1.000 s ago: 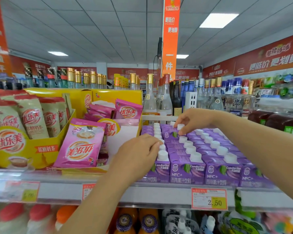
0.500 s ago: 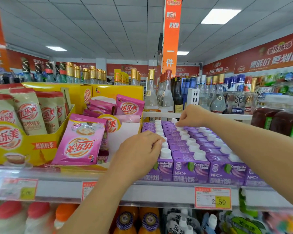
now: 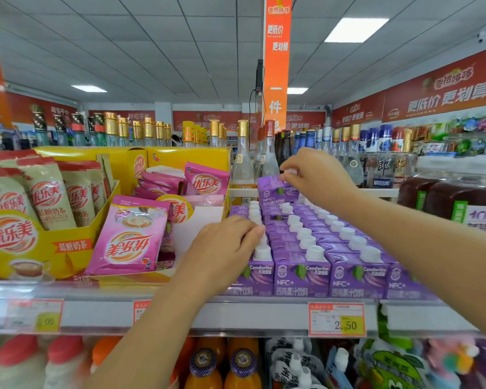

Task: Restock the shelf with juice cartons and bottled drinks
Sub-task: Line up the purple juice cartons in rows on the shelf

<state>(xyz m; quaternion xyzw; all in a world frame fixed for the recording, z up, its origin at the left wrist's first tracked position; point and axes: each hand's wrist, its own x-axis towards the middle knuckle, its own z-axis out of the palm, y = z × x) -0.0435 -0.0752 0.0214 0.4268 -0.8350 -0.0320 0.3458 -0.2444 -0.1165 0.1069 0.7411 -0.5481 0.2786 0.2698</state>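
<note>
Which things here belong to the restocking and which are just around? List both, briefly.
Job:
- lifted purple carton, pinched by its cap in the right hand
- rows of purple cartons, left hand on their caps
- shelf

Just around:
- pink sachets
- yellow box
- glass bottles behind
- orange bottles below
- price tag

"Condorito" on purple cartons (image 3: 300, 276)

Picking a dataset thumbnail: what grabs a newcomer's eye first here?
The block of purple juice cartons fills the centre-right of the shelf. The right hand pinches the white cap of one carton held above the back rows, and the left hand rests on the front-left caps. Pink milk tea sachets stand left.
</note>
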